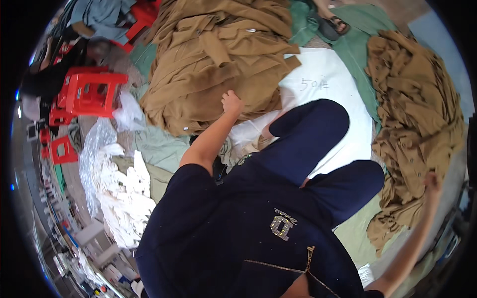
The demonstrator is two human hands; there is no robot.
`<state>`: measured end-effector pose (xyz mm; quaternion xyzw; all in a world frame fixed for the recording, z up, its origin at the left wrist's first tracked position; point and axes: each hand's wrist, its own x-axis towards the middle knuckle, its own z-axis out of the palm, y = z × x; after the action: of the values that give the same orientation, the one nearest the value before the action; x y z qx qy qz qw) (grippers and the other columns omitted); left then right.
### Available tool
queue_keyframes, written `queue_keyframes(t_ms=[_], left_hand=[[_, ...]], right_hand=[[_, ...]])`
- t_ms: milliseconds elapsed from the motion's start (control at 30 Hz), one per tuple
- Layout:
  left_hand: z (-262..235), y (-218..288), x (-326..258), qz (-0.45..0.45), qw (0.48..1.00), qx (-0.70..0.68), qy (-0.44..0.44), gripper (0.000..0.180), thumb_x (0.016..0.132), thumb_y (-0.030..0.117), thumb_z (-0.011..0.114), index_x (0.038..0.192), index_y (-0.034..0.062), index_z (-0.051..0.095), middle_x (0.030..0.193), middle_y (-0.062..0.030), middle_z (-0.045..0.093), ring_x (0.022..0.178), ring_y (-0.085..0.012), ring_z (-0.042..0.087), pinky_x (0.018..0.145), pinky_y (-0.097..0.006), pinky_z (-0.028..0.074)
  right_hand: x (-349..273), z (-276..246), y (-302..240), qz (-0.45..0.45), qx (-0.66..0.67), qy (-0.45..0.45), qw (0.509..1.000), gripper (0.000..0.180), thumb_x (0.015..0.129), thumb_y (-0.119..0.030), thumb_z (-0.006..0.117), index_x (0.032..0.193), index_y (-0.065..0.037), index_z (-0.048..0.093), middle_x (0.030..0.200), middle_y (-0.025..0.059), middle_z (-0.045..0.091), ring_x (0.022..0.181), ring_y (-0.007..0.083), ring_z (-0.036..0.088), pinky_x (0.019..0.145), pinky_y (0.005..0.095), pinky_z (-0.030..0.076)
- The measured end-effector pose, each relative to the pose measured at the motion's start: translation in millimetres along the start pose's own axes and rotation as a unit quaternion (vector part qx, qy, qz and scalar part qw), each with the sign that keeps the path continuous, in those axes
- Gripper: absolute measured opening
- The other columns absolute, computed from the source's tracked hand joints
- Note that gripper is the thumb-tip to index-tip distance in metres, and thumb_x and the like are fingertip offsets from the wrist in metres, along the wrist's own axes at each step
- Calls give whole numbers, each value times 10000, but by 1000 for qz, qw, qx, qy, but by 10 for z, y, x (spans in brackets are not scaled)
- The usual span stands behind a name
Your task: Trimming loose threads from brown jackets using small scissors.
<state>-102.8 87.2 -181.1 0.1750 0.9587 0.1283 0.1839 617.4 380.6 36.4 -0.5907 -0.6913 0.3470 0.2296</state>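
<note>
My left hand (pixel 232 103) rests over the near part of a large pile of brown garments (pixel 198 84). Its fingers are curled in; whether cloth is pinched under them is hidden. Far to the right, my right hand (pixel 433 184) reaches out at the edge of a second heap of brown buttoned garments (pixel 407 99). That hand is small and blurred, so its fingers cannot be made out. Between the two piles lies a white sheet (pixel 328 74) with a handwritten mark, partly under my bent legs in dark blue trousers (pixel 308 134).
Red plastic stools (pixel 92 92) stand at the left, beside a person in dark clothing (pixel 44 79). Nearer lie white garments (pixel 124 193) and clear plastic wrap (pixel 97 159). Green cloth (pixel 355 54) covers floor around the sheet. Another person's sandalled foot (pixel 338 24) is at the top.
</note>
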Motion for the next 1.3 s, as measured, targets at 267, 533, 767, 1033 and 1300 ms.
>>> queue_keyframes(t_ms=[267,533,767,1033,1300], left_hand=[[32,-353,870,131,955,171,205,728,756,106,650,1414,65,343,1490,-162,303,1390,-373,280,1110,-530,235],[-366,117,409,272,945,-92,159,212,735,147,630,922,62,575,843,-181,646,778,-399,584,689,-480,473],[-1275,1454,-1531,430,755,-488,82,369,664,79,596,1015,-19,545,909,-207,550,907,-412,515,820,-458,406],[-1608,1912,-2389,602,567,-544,-145,582,627,5,603,1195,48,483,1173,-144,510,1123,-315,484,917,-393,361],[-1216,499,-1409,552,818,-148,64,899,656,398,749,1410,97,365,1438,-215,362,1325,-383,349,1038,-548,275]], right_hand=[[-1269,1573,-998,108,118,-56,985,78,910,-35,611,988,-37,607,849,-8,572,665,56,508,581,177,352],[-1254,2088,-1363,76,259,-63,961,120,926,-62,614,1044,-38,615,862,24,616,627,40,495,505,155,294],[-1139,3576,-2559,14,573,-235,785,599,808,-8,654,1375,-44,466,1355,103,500,756,66,466,605,186,369],[-1156,3747,-2616,-42,541,-78,836,322,953,-160,533,1268,-93,525,1170,50,565,799,134,532,827,295,480],[-1275,2237,-2302,31,492,241,836,293,980,-204,529,1243,-84,581,1113,53,628,833,159,604,820,285,532]])
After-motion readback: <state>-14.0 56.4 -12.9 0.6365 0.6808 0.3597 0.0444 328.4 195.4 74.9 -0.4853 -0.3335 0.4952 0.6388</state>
